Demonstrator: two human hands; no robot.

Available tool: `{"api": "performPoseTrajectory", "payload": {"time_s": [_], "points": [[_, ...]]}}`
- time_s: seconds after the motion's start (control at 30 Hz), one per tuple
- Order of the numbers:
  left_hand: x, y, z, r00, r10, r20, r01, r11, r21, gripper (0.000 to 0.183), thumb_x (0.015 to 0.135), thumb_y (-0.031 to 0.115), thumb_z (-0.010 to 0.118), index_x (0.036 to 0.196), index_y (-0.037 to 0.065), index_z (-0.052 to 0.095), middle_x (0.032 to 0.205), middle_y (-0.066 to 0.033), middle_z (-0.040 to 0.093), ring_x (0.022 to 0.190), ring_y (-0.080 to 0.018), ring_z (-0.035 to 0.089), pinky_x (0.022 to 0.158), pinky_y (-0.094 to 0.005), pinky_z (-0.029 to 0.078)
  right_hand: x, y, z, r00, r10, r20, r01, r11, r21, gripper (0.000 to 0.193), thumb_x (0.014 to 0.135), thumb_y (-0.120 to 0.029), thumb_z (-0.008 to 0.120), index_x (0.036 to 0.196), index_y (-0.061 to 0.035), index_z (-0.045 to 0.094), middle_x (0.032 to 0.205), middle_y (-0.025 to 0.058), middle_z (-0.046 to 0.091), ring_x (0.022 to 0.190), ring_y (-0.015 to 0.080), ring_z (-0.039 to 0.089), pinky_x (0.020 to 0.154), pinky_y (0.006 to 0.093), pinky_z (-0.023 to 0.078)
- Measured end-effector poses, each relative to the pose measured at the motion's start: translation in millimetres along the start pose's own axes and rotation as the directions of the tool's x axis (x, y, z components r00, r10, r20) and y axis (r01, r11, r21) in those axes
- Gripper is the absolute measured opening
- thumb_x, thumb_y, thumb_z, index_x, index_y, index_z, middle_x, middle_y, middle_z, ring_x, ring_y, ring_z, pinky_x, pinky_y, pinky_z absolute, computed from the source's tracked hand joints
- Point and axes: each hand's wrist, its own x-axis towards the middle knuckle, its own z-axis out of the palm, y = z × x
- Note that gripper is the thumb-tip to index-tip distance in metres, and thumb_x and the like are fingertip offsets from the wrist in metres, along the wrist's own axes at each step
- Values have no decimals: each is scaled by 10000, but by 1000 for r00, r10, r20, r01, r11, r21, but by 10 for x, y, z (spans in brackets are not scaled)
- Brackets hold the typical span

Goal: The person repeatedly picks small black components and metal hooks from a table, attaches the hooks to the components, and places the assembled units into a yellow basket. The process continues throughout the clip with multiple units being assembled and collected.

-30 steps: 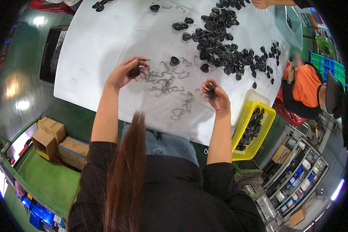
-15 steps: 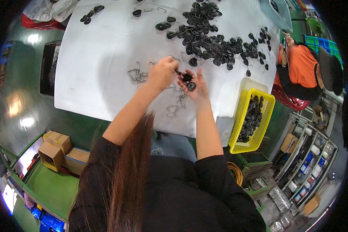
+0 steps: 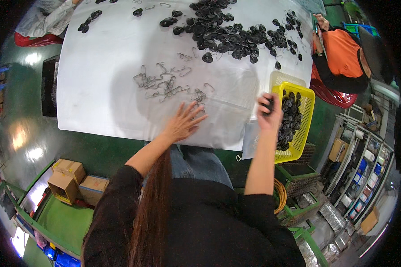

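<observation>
My left hand [image 3: 185, 123] lies spread above the near part of the white-covered table, fingers apart and nothing in them. Just beyond its fingertips is a loose scatter of bent wire hooks [image 3: 167, 86]. At the left rim of a yellow plastic basket [image 3: 308, 129], my right hand [image 3: 272, 116] curls its fingers around black round pieces [image 3: 268, 106]; how many it holds is hidden. More black round pieces [image 3: 291, 115] fill the basket. A large heap of similar black pieces [image 3: 236, 42], some with wire hooks attached, spreads over the far side.
A person in an orange and black top [image 3: 343, 53] sits at the table's right edge; a grey sleeve [image 3: 53, 20] shows at the far left. A pale basket [image 3: 283, 79] sits behind the yellow one. Cardboard boxes [image 3: 69, 178] stand low at the left.
My hands were together over the table, working on black pieces. Now the right one has moved right to the yellow basket with black pieces, and the left has come away empty and spread out.
</observation>
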Motion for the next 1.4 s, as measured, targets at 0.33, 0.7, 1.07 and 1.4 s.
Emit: {"api": "performPoseTrajectory", "payload": {"time_s": [0.33,0.7,1.07,1.4], "points": [[1149,-796,-188,874,-182,-450,318,915,247,538,881,386,426,1371,193,317,1444,15,250,1354,-192,160,1071,-541,54,-1157,-988,-590,711,-554,-433,344,811,-474,166,910,-245,514,896,-82,541,836,39,551,697,140,529,473,213,422],[-200,-2040,-931,680,-542,-493,719,624,306,555,917,346,354,1414,160,194,1471,-5,182,1360,-222,140,1069,-543,50,-957,-920,-1300,472,-752,-460,-367,307,-878,245,858,-235,556,1054,-90,580,1057,74,581,937,209,538,719,385,442],[-273,-910,-241,980,73,-185,-36,980,198,508,880,315,433,1369,276,303,1439,37,258,1352,-190,172,1078,-538,-8,-876,-1014,-889,427,-903,-41,-537,-217,-815,285,818,-179,592,1056,-22,597,1056,119,598,945,257,563,827,372,424],[-664,-1576,-598,884,-306,-353,414,863,289,487,873,246,435,1349,168,360,1426,31,293,1347,-188,188,1062,-561,-18,-1200,-599,-256,474,-880,-33,-533,-257,-806,231,817,-182,596,995,-39,633,928,53,619,838,158,559,701,301,437]]}}
